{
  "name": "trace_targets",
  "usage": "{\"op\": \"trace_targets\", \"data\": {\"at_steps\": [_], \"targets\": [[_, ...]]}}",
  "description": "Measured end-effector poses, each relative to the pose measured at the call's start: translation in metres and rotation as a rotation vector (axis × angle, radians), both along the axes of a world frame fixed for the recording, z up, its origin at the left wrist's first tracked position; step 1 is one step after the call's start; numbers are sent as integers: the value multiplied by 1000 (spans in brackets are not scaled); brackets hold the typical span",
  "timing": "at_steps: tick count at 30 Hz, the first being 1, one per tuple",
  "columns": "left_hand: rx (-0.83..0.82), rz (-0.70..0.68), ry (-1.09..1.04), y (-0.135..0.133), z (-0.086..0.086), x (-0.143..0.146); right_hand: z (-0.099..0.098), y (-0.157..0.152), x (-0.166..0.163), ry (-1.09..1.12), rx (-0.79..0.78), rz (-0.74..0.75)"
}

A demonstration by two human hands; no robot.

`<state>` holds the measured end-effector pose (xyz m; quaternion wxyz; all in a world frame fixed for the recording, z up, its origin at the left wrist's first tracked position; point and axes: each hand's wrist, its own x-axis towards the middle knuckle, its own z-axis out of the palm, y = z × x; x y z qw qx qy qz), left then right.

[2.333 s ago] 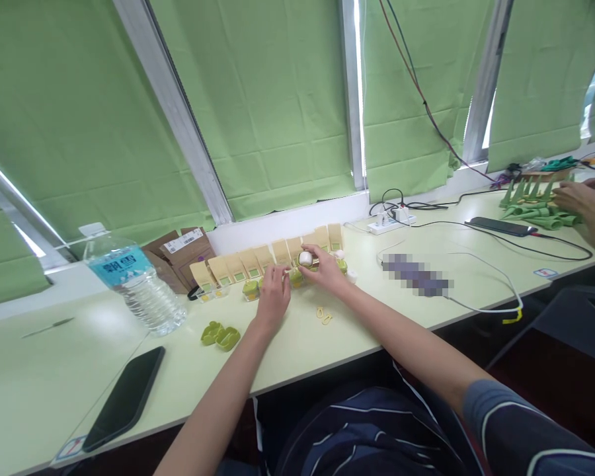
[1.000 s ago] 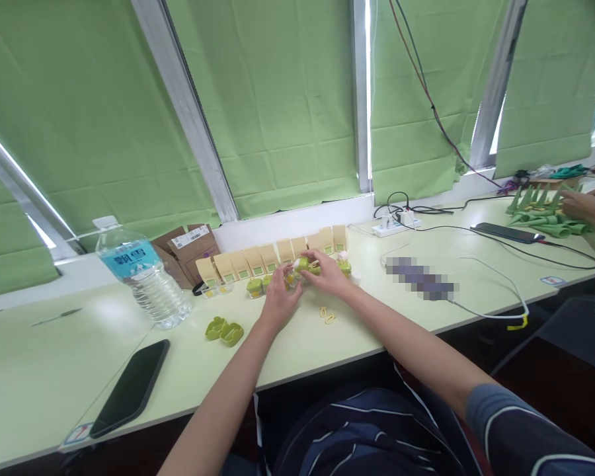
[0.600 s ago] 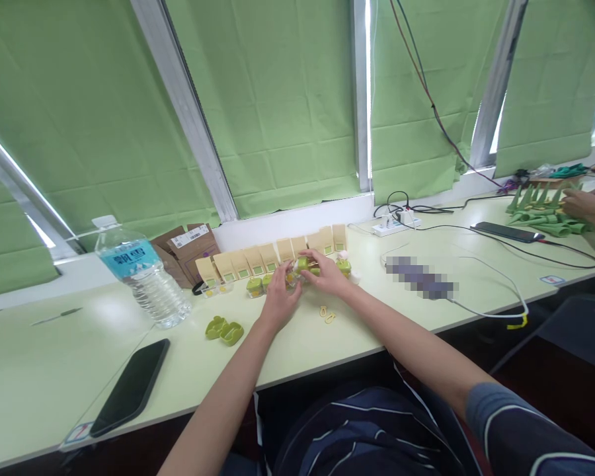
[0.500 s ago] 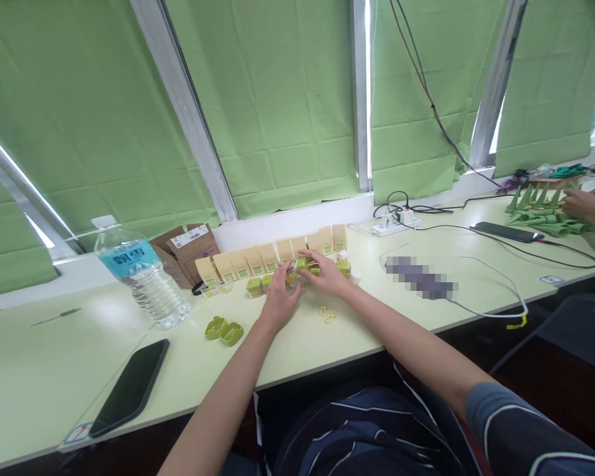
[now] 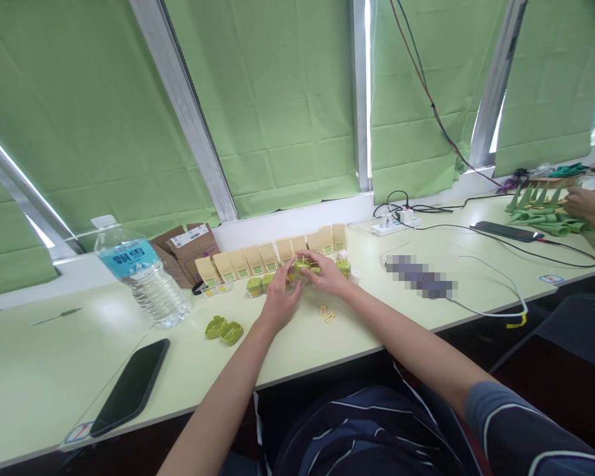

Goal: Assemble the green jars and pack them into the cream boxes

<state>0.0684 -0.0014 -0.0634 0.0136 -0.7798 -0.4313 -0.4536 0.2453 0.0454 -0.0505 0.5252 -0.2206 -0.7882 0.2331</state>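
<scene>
My left hand [image 5: 281, 295] and my right hand [image 5: 328, 274] meet in front of a row of beige cards. Between their bent fingers is a small green lidded container [image 5: 302, 264], with a thin yellowish piece on its top; the fingers hide much of it. Small clear containers with green lids [image 5: 254, 285] stand left of my left hand, and another green one [image 5: 344, 266] is just beyond my right wrist. Two thin yellow loop pieces [image 5: 326, 314] lie nearer me. Two hollow green shells [image 5: 231, 333] rest on the table to the left.
The beige cards [image 5: 268, 256] stand along the back. At left are a water bottle [image 5: 141, 274], a black phone [image 5: 130, 387] and a cardboard box [image 5: 191, 254]. Cables and a power strip [image 5: 395, 226] lie right. Another person's hand [image 5: 592, 205] works by green pieces [image 5: 543, 211].
The green container has shifted slightly between my fingers, and the thin yellowish piece on top now shows upright. My arms stay nearly in place. The other person's hand has moved a little.
</scene>
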Motion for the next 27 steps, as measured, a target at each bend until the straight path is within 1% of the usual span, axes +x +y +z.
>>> {"op": "trace_targets", "data": {"at_steps": [9, 13, 18, 27], "targets": [[-46, -63, -26, -3, 2, 1, -2, 3, 1, 20, 14, 47], [-75, -99, -74, -1, 0, 0, -2, 2, 2, 21, 17, 69], [-90, -102, -109, 1, -1, -1, -2, 1, 2, 11, 8, 111], [-61, -85, -81, 2, -2, -2, -1, 0, 1, 13, -39, 110]]}}
